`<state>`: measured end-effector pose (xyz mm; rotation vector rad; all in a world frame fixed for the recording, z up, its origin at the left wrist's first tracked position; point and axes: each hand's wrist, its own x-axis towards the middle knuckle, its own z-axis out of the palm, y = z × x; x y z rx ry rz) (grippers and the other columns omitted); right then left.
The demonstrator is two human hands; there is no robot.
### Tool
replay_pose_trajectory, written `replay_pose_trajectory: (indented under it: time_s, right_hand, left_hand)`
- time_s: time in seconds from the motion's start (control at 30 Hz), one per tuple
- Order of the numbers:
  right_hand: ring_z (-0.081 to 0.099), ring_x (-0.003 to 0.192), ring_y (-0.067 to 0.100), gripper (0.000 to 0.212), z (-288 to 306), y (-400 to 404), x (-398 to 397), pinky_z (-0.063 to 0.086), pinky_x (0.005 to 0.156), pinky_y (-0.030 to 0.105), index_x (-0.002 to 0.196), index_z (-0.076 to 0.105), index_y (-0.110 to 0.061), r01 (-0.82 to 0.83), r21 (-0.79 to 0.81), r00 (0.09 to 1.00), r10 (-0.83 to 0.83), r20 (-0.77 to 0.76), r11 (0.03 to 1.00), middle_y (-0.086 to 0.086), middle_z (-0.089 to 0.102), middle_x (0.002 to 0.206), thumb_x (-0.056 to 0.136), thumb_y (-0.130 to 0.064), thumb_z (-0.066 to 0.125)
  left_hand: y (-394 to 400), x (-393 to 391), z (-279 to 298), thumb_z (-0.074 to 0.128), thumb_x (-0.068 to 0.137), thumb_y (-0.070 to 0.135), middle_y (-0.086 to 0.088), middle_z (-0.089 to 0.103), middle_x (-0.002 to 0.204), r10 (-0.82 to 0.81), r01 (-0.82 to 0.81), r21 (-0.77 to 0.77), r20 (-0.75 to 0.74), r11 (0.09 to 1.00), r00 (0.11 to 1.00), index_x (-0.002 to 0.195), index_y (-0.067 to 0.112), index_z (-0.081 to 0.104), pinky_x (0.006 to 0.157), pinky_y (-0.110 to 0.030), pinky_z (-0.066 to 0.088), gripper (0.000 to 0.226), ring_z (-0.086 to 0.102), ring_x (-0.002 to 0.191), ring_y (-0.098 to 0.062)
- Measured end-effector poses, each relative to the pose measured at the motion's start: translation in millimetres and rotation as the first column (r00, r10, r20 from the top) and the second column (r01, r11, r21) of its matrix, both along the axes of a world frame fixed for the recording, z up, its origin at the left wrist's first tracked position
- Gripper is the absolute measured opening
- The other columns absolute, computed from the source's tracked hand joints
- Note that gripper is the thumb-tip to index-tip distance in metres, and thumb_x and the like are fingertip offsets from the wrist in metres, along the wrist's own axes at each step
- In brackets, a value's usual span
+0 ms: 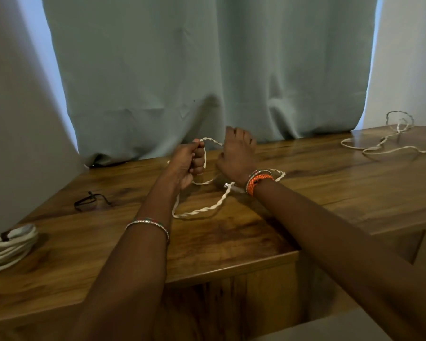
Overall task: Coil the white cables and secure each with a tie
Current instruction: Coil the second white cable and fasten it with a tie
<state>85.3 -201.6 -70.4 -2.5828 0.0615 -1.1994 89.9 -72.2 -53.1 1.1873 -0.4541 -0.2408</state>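
A twisted white cable (202, 210) lies in loose loops on the wooden table (231, 242) in the middle of the view. My left hand (188, 163) grips a loop of it, fingers curled round the strands. My right hand (236, 153) is just to the right, back toward me, with the cable running from the left fist to its fingers; its grasp is hidden. A thin dark tie (91, 200) lies on the table to the left. A coiled white cable with a dark tie round it (8, 244) sits at the left edge.
Another loose white cable (389, 141) sprawls at the far right of the table. A pale green curtain (207, 70) hangs right behind the table. The table's front edge steps down into a recess (354, 267) under my right forearm.
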Motion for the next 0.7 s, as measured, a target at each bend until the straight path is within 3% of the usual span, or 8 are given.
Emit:
replay_pose_trajectory:
  time_s: [0.1,0.2,0.3,0.43,0.5,0.6,0.67,0.7]
  right_hand:
    - [0.054,0.102,0.027,0.031,11.7,21.4,-11.9,0.045,0.082,0.032,0.111,0.060,-0.003,-0.362,0.350,0.930,0.307,0.204,0.864,0.014,0.057,0.111,0.082,-0.013,0.054]
    - [0.065,0.082,0.028,0.021,13.2,24.1,-14.0,0.055,0.071,0.035,0.097,0.068,-0.002,-0.458,0.525,0.886,0.414,0.208,0.718,0.015,0.070,0.090,0.082,-0.002,0.053]
    - [0.067,0.084,0.025,0.023,6.1,18.5,-7.2,0.056,0.077,0.039,0.100,0.071,-0.004,-0.448,0.500,0.894,0.375,0.245,0.741,0.014,0.072,0.091,0.084,-0.004,0.055]
    - [0.067,0.084,0.028,0.022,1.3,2.6,1.2,0.054,0.077,0.040,0.098,0.073,-0.004,-0.374,0.524,0.927,0.290,0.238,0.765,0.016,0.073,0.090,0.090,-0.010,0.054]
    - [0.067,0.088,0.028,0.020,-4.4,-8.7,3.6,0.051,0.075,0.033,0.095,0.074,-0.003,-0.313,0.528,0.948,0.290,0.129,0.789,0.017,0.073,0.091,0.090,-0.013,0.057]
    - [0.062,0.086,0.019,0.018,-13.0,-14.3,3.1,0.039,0.063,0.021,0.095,0.072,-0.005,-0.233,0.500,0.927,0.345,-0.144,0.834,0.010,0.070,0.091,0.089,-0.018,0.061]
    - [0.054,0.087,0.016,0.013,-9.1,-9.7,-1.6,0.039,0.069,0.020,0.098,0.062,-0.007,-0.313,0.597,0.903,0.427,-0.055,0.738,0.007,0.060,0.093,0.087,-0.013,0.063]
    - [0.052,0.092,0.016,0.021,-6.0,-7.3,-4.7,0.039,0.076,0.022,0.104,0.055,-0.007,-0.361,0.598,0.902,0.431,0.029,0.716,0.007,0.057,0.100,0.084,-0.009,0.064]
  left_hand:
    - [-5.0,-3.3,0.9,0.026,0.102,0.017,0.012,0.028,0.037,0.085,-0.088,0.043,0.056,0.995,0.995,0.074,0.016,0.042,0.029,-0.009,0.013,0.032,0.019,0.026,0.001]
    - [-5.2,-5.9,0.7,0.026,0.100,0.015,0.013,0.027,0.035,0.078,-0.084,0.081,0.080,0.993,0.994,0.072,0.016,0.040,0.030,-0.008,0.012,0.031,0.018,0.025,0.001]
    - [0.8,-8.9,4.9,0.022,0.097,0.013,0.012,0.025,0.035,-0.053,0.051,0.058,0.024,0.997,0.998,0.069,0.016,0.035,0.032,-0.010,0.008,0.031,0.016,0.024,0.000]
    - [3.9,-22.7,12.0,0.024,0.097,0.019,0.010,0.028,0.038,-0.261,0.262,-0.106,0.030,0.959,0.965,0.069,0.017,0.036,0.032,-0.017,0.010,0.031,0.008,0.033,-0.005]
    - [1.0,-32.0,17.2,0.031,0.092,0.021,0.009,0.031,0.041,-0.329,0.341,-0.142,0.103,0.929,0.939,0.072,0.017,0.038,0.033,-0.018,0.012,0.022,0.008,0.037,-0.007]
    - [6.8,-34.5,25.7,0.035,0.087,0.023,0.008,0.034,0.044,-0.316,0.364,-0.254,0.209,0.896,0.925,0.077,0.017,0.041,0.033,-0.016,0.018,0.014,0.023,0.030,-0.003]
    - [12.8,-30.5,27.7,0.035,0.087,0.023,0.007,0.035,0.044,-0.286,0.338,-0.280,0.213,0.899,0.934,0.078,0.018,0.042,0.032,-0.015,0.019,0.013,0.024,0.030,-0.003]
    - [13.9,-29.5,26.6,0.035,0.087,0.023,0.007,0.034,0.043,-0.282,0.329,-0.274,0.195,0.904,0.939,0.078,0.018,0.042,0.032,-0.014,0.018,0.013,0.019,0.031,-0.004]
